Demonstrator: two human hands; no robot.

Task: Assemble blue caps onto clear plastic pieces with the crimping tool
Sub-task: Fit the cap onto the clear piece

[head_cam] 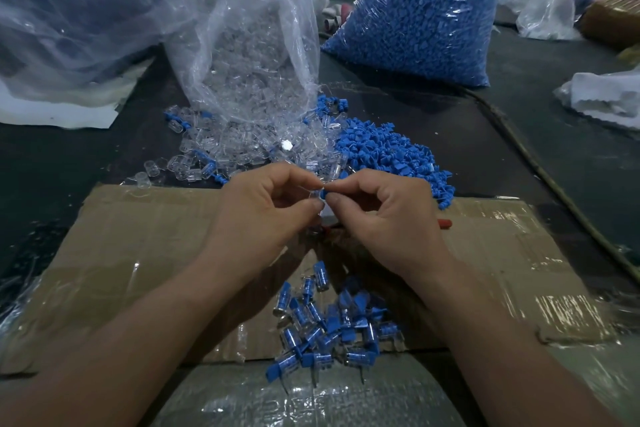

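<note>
The left hand [266,204] grip pinches a clear piece [316,191]; the right hand [381,215] grip pinches a blue cap [323,191] against it. Behind them heap loose caps [377,152]; a red handle [445,222] lies half hidden beneath.

We see a dark tabletop [519,135] with a taped cardboard sheet [138,236] lying flat along its near edge. Toward the far edge stand 3 plastic bags: a large cloudy bag [69,10] at the far left corner, a bag of clear pieces [249,55] in the middle and a bag of blue caps [422,10] to its right. Loose clear pieces [221,146] spill in front of the middle bag, touching a heap of blue caps [381,152]. A crumpled white bag [606,97] lies at the right edge.
</note>
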